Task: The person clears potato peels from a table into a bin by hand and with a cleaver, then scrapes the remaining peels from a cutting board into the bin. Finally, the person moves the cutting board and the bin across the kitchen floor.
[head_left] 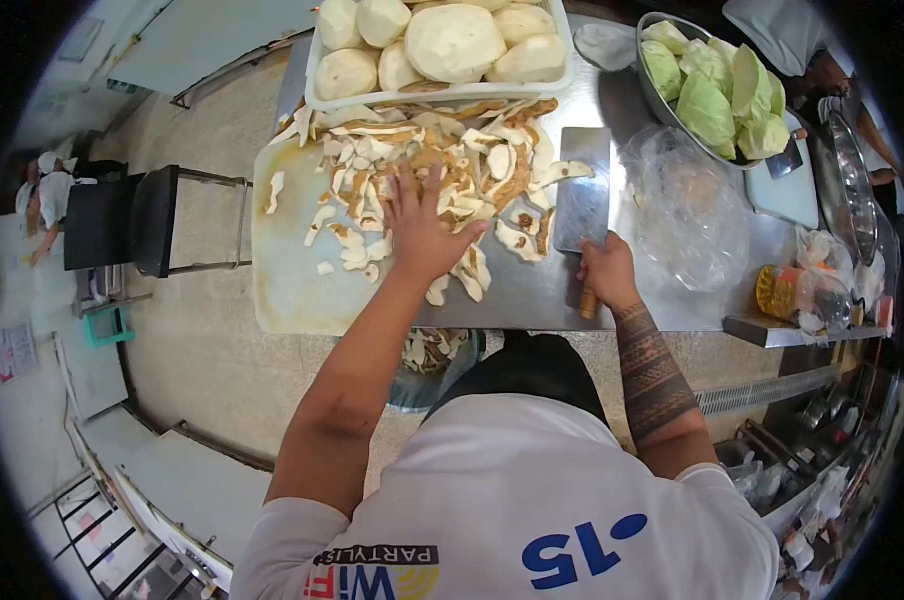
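My left hand [424,225] lies with its fingers spread on a heap of peelings [457,160], pale inside with brown skin. Its palm is down near the right part of the white cutting board [292,285]. In my right hand [608,272] is the wooden handle of a cleaver [583,190]. The broad blade points away from me, over the steel table, just right of the peelings. Beyond the heap, a white tray [442,97] holds several large peeled root vegetables [455,43].
A metal bowl of cabbage pieces [707,105] stands at the back right, beside a clear plastic bag [687,210]. Below the table edge is a bin [412,390] with peelings. A black chair [155,220] stands left. An oil bottle [777,290] is at right. Other people are at both sides.
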Demonstrator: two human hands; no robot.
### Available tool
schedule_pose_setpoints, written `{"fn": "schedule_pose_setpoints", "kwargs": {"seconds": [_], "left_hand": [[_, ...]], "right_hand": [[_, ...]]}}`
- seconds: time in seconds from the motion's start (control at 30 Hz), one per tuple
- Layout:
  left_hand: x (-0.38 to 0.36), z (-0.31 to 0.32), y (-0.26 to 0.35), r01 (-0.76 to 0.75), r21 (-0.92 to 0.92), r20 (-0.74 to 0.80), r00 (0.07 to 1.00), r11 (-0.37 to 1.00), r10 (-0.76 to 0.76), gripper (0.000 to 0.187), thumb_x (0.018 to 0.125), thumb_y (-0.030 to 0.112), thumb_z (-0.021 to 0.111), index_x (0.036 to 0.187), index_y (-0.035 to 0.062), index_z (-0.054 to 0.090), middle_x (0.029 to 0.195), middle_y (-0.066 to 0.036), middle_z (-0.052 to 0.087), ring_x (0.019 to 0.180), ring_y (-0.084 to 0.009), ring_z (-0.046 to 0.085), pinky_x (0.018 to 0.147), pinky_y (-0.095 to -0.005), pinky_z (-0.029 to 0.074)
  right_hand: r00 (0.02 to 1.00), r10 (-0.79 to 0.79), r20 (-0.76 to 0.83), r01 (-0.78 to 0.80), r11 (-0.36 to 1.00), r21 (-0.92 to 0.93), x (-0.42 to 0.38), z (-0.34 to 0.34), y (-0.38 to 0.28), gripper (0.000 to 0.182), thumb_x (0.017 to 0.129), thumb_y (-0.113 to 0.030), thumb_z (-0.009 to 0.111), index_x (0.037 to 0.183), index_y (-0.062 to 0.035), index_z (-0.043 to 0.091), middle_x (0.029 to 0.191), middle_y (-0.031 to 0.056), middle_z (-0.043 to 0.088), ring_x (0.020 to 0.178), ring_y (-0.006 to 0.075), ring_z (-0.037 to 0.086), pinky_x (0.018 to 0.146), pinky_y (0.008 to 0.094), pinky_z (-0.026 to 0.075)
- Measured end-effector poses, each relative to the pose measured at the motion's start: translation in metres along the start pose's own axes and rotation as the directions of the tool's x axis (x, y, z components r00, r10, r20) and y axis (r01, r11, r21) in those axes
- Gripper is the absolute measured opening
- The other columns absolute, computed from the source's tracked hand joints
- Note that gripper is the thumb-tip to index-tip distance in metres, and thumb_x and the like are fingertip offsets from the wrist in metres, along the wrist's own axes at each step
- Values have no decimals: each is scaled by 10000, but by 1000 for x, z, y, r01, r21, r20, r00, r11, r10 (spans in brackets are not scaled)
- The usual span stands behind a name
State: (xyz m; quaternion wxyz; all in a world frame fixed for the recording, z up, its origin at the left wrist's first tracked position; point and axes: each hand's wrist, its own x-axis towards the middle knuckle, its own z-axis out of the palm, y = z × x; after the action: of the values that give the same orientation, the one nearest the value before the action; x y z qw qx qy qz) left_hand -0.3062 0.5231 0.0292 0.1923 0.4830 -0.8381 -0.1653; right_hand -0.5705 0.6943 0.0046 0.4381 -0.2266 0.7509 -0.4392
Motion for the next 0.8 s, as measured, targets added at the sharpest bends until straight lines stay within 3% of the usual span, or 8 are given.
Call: {"fn": "schedule_pose_setpoints", "kwargs": {"seconds": [0.1,0.23,0.33,0.43,0.53,0.63,0.67,0.8], "left_hand": [[8,9,9,46,176,71,996,983,-59,1212,720,851,704,1670,240,266,1702,-322,93,1549,-573,126,1198,-732,126],[7,14,8,11,194,48,999,981,-21,1215,704,877,684,1668,257,280,1697,-286,152,1531,-579,173,1167,-775,125],[6,14,11,-5,191,5,1000,982,4,1170,709,860,695,1656,288,314,1684,-287,181,1516,-574,210,1158,-782,133],[6,15,14,14,206,-20,1000,979,-10,1148,710,821,729,1647,285,340,1675,-311,208,1524,-566,208,1178,-739,159],[6,19,13,4,194,-84,996,981,13,1100,715,791,747,1621,274,395,1660,-306,239,1498,-562,255,1178,-718,194],[2,20,17,0,153,-111,994,988,17,1051,724,734,783,1595,253,444,1643,-302,262,1469,-555,295,1183,-688,224],[1,20,18,-16,71,-111,994,997,24,1016,742,636,819,1605,274,423,1655,-298,220,1477,-579,252,1158,-729,228],[-10,14,33,-54,31,-163,985,998,58,1017,730,597,848,1595,255,440,1645,-323,222,1466,-588,262,1157,-712,260]], "right_hand": [[996,-22,92,32,994,-103,12,30,-14,222,994,-140,676,918,25,548,709,104,631,541,192,627,495,347,521],[967,-119,225,147,982,-116,19,83,-3,237,985,-138,668,971,81,576,755,161,670,597,232,677,551,378,567],[916,-23,399,58,995,-77,12,117,-15,143,974,-37,588,1101,28,597,850,96,663,642,160,646,550,328,549],[893,-221,392,238,971,5,24,144,-5,169,948,-71,605,1041,71,604,818,160,688,650,221,693,590,369,573],[887,-85,454,76,996,38,12,129,-34,146,941,-42,572,1046,53,605,817,117,683,678,190,689,608,359,569],[852,-114,512,52,990,133,10,118,-32,127,942,-30,566,1042,38,604,810,81,665,675,158,665,604,340,560],[859,-105,501,52,992,118,9,116,-32,123,944,-29,566,1044,32,604,808,75,661,666,154,657,600,335,557],[881,-103,462,60,992,107,-8,106,-30,101,957,-26,571,1046,11,600,797,55,643,637,137,626,587,315,545]]}}
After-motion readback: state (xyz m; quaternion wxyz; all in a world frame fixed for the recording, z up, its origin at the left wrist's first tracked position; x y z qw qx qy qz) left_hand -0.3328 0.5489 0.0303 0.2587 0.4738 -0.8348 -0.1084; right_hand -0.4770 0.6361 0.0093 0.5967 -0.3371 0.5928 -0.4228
